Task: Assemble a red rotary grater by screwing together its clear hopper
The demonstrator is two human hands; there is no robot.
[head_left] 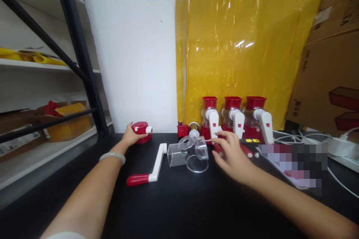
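Note:
At the far left of the table, my left hand (129, 137) grips a round red suction base (141, 127) with a white knob on its right side. My right hand (231, 155) hovers just right of a clear plastic grater body (193, 153), its fingers apart and nothing visible between them. That body lies on the black table with its square hopper pointing left. Between my hands rests a white crank (158, 162) with a red handle. Behind the clear body are a metal grater drum (194, 129) and a red plastic piece (183, 131).
Three assembled red-and-white rotary graters (235, 119) line the back right of the black table (179, 209). A partly pixelated sheet (294, 168), white cables and a power strip (343, 145) lie at right. A cardboard box (331, 56) stands behind; shelving (42, 63) is at left.

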